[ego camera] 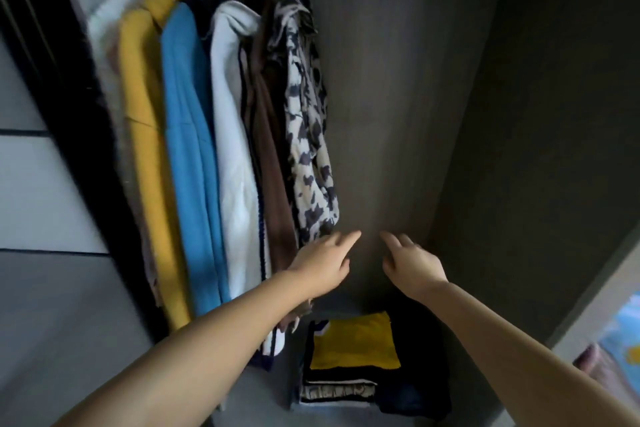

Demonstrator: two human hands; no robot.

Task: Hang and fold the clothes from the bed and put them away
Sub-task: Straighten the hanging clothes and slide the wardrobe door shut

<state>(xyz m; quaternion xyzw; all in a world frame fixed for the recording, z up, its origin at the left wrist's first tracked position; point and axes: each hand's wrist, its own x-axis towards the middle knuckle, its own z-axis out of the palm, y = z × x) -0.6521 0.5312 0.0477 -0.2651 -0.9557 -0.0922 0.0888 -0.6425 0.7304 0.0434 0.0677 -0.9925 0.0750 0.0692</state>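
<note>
Both hands empty, fingers loosely extended: left hand [323, 262] beside blotchy cream-and-navy blouse [308, 135], right hand [412, 262] apart, before matte grey wardrobe wall [398, 97]. Hanging knits left; flat folded stack [349, 364], yellow square topmost, on floor below.

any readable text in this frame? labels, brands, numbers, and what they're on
None readable.
Folded black-and-cream patterned garment at the bottom of the stack: its marks could be letters, but they are too blurred to read.
Folded yellow cloth on top: no print shows.
Hanging yellow top and blue top: no labels visible.
</note>
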